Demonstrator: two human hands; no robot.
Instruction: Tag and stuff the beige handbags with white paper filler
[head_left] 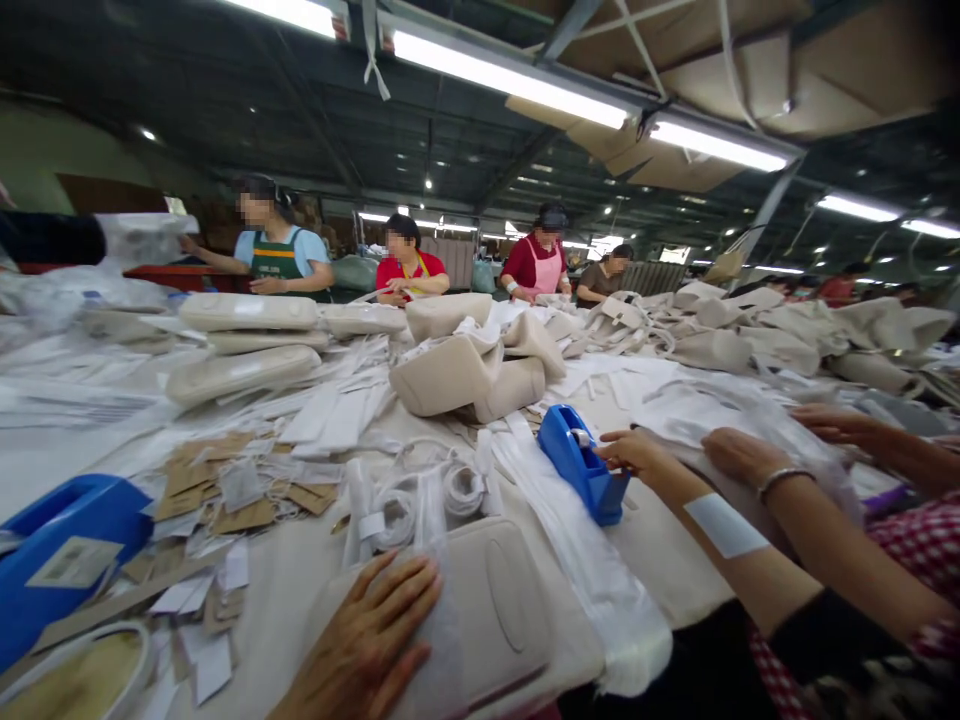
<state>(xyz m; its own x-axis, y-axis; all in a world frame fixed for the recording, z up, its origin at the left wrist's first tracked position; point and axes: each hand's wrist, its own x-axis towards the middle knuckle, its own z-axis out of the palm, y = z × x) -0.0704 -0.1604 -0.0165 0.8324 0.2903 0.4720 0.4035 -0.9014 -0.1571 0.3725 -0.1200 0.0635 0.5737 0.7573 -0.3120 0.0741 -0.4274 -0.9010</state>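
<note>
My left hand (pixel 367 640) lies flat, fingers spread, on a beige bag (pixel 499 600) and on a clear plastic sleeve (pixel 439 610) across it. The bag has an oval raised outline on its face. My right hand (pixel 634 452), on the arm with a white patch, reaches to a blue tape dispenser (pixel 562 455). Its fingers are stretched out and touch or hover just over the dispenser's near end; no tape shows between them. Coiled white straps (pixel 465 490) lie just beyond the bag. Clear plastic bags (pixel 577 570) run down beside it.
Brown and white tags (pixel 247 490) are scattered at left, beside another blue dispenser (pixel 67 560) and a round tub (pixel 82 670). Beige bags (pixel 442 375) are heaped across the table. At right, a co-worker's hands (pixel 742 455) work on plastic. Several people stand across the table.
</note>
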